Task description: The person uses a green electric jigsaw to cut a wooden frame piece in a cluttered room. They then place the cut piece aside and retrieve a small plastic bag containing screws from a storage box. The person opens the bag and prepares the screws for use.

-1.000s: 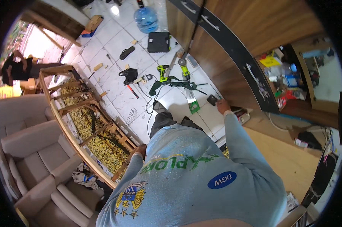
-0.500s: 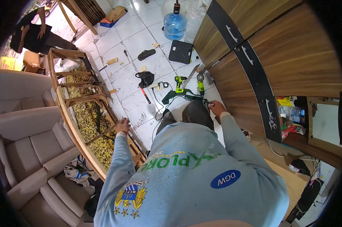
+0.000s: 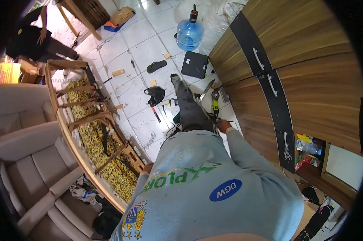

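Note:
My right hand (image 3: 223,126) is beside my right thigh, its fingers bent around something dark and thin that I cannot make out. Just beyond it on the floor lies a green angle grinder (image 3: 216,105). My left hand (image 3: 148,168) shows only in part between my blue shirt and the wooden sofa frame (image 3: 77,149); its fingers are hidden. Yellow-and-black speckled foam (image 3: 94,138) fills the frame. My leg in dark grey trousers (image 3: 190,108) stretches forward across the tools and hides most of the green drill.
A black bag (image 3: 155,95), a red-and-black hand tool (image 3: 155,114), a sandal (image 3: 156,66), wood scraps and a black case (image 3: 195,64) lie on white tiles. A blue water jug (image 3: 190,35) stands beyond. Wooden drawers (image 3: 245,86) line the right, grey sofas (image 3: 32,160) the left. A person (image 3: 36,36) stands far left.
My leg has swung forward over the drill. My left hand has drawn back toward my body, along the sofa frame. My right hand has moved slightly back and left.

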Demonstrator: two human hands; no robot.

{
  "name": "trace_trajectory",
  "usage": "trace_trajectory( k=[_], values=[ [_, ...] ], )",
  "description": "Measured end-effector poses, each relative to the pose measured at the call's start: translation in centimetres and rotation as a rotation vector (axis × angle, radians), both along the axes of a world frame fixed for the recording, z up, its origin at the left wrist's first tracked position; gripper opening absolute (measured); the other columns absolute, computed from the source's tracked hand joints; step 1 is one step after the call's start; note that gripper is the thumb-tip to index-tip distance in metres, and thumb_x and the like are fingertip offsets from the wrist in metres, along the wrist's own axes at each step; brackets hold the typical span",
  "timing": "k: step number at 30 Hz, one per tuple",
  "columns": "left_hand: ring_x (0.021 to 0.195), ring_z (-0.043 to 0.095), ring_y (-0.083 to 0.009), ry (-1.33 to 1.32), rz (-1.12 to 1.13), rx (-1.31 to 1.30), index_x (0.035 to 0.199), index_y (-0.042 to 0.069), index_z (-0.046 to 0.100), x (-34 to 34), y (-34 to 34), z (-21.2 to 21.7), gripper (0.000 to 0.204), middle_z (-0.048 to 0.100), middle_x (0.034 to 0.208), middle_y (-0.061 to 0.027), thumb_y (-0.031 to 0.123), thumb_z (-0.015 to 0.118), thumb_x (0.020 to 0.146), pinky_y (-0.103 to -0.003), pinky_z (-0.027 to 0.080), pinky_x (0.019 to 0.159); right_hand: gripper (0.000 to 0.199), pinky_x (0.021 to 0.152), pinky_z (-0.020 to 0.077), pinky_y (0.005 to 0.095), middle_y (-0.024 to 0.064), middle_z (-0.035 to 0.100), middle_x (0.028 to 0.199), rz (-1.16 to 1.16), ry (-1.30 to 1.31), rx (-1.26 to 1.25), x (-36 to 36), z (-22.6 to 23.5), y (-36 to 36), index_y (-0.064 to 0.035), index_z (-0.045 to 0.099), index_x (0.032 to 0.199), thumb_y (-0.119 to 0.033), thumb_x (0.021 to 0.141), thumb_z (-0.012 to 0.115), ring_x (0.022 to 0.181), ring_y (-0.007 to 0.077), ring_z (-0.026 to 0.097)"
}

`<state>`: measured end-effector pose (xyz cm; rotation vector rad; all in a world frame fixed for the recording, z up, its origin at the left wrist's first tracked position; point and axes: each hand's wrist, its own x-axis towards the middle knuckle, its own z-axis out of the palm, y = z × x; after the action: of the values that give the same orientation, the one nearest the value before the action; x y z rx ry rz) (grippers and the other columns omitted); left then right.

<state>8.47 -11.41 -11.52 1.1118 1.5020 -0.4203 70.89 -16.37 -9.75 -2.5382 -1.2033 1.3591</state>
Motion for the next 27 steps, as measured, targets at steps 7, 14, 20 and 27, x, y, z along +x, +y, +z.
trace_trajectory(
  k=[7,14,20,27],
  values=[
    [0.098,0.070,-0.0380,-0.026,-0.666,0.150,0.120,0.004,0.067,7.6,10.2,-1.8,0.038,0.073,0.110,-0.0168,0.033,0.060,0.098,-0.050,0.055,0.080,0.033,0.093,0.0546,0.0503,0.0190,0.074,0.105,0.157,-0.100,-0.080,12.4,-3.5,7.2,-0.0073,0.077,0.103,-0.033,0.099,0.056,0.103,0.0389,0.069],
    [0.080,0.067,-0.0260,0.062,-0.113,0.447,0.121,-0.001,0.069,15.2,45.1,6.9,0.045,0.071,0.093,-0.0134,0.038,0.058,0.101,-0.040,0.053,0.072,0.038,0.092,0.0547,0.0456,0.0251,0.071,0.110,-0.080,-0.188,0.098,21.9,0.3,32.1,-0.0001,0.071,0.108,-0.034,0.100,0.057,0.107,0.0421,0.068],
    [0.086,0.072,-0.0206,-0.558,0.414,0.639,0.133,0.002,0.061,33.9,61.3,19.2,0.035,0.076,0.101,-0.0170,0.025,0.057,0.107,-0.032,0.057,0.079,0.039,0.097,0.0517,0.0468,0.0220,0.072,0.117,-0.438,0.023,0.548,26.7,9.2,48.5,-0.0048,0.067,0.125,-0.033,0.098,0.066,0.111,0.0372,0.068],
    [0.107,0.072,-0.0354,-0.100,-0.058,0.756,0.129,0.007,0.068,21.3,61.3,6.2,0.048,0.075,0.112,-0.0219,0.029,0.071,0.086,-0.041,0.054,0.096,0.027,0.087,0.0553,0.0482,0.0242,0.072,0.104,-0.300,-0.053,0.491,21.2,1.7,51.5,-0.0070,0.074,0.104,-0.031,0.094,0.066,0.101,0.0389,0.071]
  ],
)
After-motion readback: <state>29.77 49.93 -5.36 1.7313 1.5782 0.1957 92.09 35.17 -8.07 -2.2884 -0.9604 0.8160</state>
